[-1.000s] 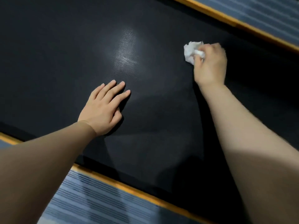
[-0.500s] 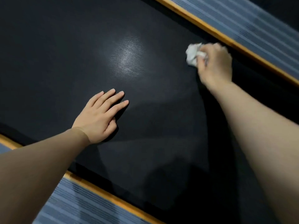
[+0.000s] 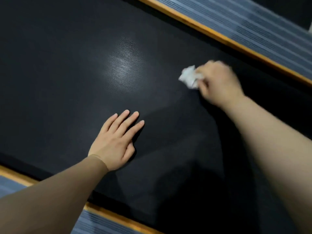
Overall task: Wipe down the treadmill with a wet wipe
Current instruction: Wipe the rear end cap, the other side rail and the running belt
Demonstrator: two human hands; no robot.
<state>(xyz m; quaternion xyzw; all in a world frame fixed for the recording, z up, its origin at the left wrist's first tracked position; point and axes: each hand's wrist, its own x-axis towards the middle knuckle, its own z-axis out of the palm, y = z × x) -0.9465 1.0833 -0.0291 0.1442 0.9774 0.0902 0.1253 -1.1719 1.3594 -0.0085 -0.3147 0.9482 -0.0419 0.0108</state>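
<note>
The black textured treadmill belt fills most of the view, with a pale sheen of reflected light near its middle. My right hand grips a crumpled white wet wipe and holds it against the belt at the right; the hand is motion-blurred. My left hand lies flat on the belt with fingers straight, palm down, nearer to me and left of the wipe.
Orange trim strips border the belt on both long sides. Beyond them run grey ribbed side rails, one at the upper right and one at the lower left.
My right hand has swept the wipe back toward me and away from the far orange trim. My left hand has stayed flat on the belt.
</note>
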